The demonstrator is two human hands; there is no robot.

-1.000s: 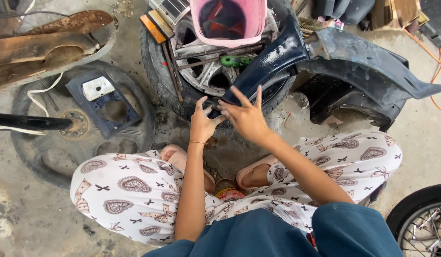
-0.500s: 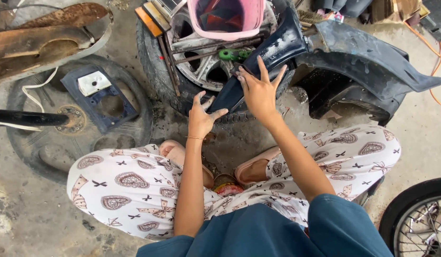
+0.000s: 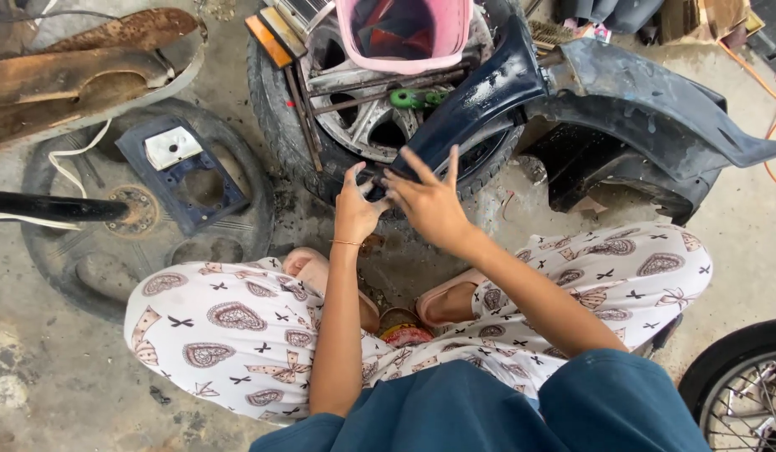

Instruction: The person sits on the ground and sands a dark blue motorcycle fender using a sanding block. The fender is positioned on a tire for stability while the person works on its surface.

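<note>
A dark blue plastic body panel (image 3: 488, 92) slants down across a tyre with a silver cast wheel (image 3: 363, 125) lying flat on the floor. My left hand (image 3: 357, 209) pinches the panel's lower tip, fingers closed on it. My right hand (image 3: 430, 205) meets it at the same tip, thumb and middle fingers on the panel while the index and little finger splay out. Both hands touch each other over the tyre's near edge. What lies under the fingertips is hidden.
A pink plastic tub (image 3: 404, 29) and a green-handled tool (image 3: 415, 98) rest on the wheel. A black fender (image 3: 656, 109) lies at the right, another tyre with a blue plate (image 3: 183, 167) at the left, a rusty part (image 3: 78, 59) behind it, a spoked wheel (image 3: 739, 393) at bottom right.
My right hand slid down the dark blue panel from its middle to the lower tip and joined my left hand there. My left hand rose slightly to the tip.
</note>
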